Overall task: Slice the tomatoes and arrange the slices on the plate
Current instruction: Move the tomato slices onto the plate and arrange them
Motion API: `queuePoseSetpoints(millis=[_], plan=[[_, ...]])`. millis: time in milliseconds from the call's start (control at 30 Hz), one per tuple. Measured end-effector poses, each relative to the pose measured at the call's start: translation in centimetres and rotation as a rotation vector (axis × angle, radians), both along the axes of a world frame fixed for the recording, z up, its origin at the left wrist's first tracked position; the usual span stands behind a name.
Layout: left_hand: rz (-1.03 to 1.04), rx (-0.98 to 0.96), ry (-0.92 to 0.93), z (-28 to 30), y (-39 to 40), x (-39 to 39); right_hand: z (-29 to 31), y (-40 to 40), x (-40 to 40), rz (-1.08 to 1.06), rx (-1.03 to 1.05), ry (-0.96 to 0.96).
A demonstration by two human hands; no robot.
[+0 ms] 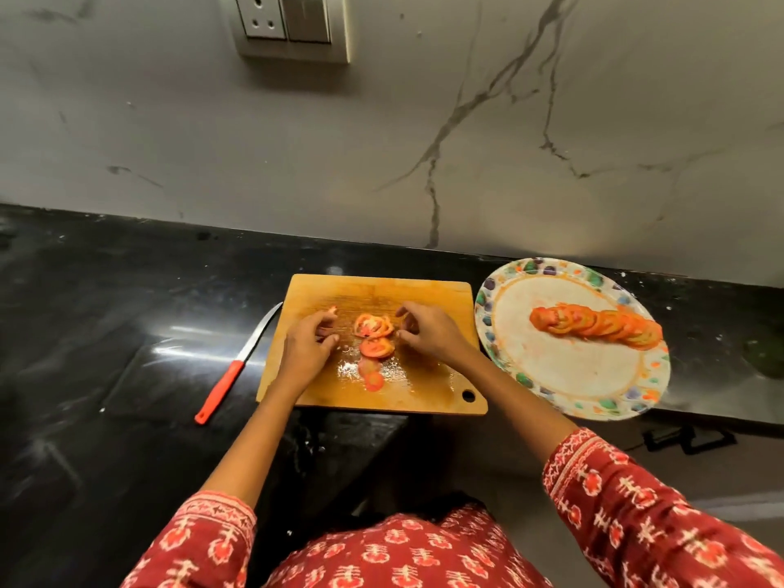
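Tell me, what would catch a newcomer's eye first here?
Probably the bright tomato slices on the wooden cutting board, with the left hand and right hand on either side of them. To the right, a neat overlapping row of slices lies across a speckled plate. A red-handled knife lies left of the board.

light was dim and warm over the whole scene; the black counter [127, 333] threw back white streaks of glare left of the cutting board [382, 294], which hinted at a source overhead; wet patches on the board glinted too; the marble wall [424, 142] sat in soft grey, darker toward the left corner; wide-angle bending showed at the edges, the counter line sloping and the plate [564, 375] stretched oval; both hands looked slightly smeared with motion blur; the patterned sleeves [636, 502] at the bottom went soft and swollen
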State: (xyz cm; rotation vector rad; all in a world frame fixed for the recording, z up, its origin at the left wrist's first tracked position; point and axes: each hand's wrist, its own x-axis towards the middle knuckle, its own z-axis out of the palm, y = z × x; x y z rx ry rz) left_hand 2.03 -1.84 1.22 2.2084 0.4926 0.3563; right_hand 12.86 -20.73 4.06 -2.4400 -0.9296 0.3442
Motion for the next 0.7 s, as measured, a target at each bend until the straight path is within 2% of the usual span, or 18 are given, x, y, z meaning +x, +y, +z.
queuePoseSetpoints(millis=[233, 367, 533, 700], plan=[[-0.038, -0.002, 0.005, 0.3, 1.1, 1.1, 0.7, 4.8, -0.2, -0.015, -0.104, 0.001], [-0.082, 0.01, 0.001, 0.8, 1.1, 1.9, 0.8, 5.5, 0.3, -0.02, -0.111, 0.082], [-0.19, -0.014, -0.024, 1.4, 0.5, 2.1, 2.1, 5.6, 0.5, 0.049, -0.001, 0.161], [-0.143, -0.036, -0.135, 1.8, 0.1, 1.4, 3.1, 5.6, 0.2, 0.045, 0.079, 0.193]])
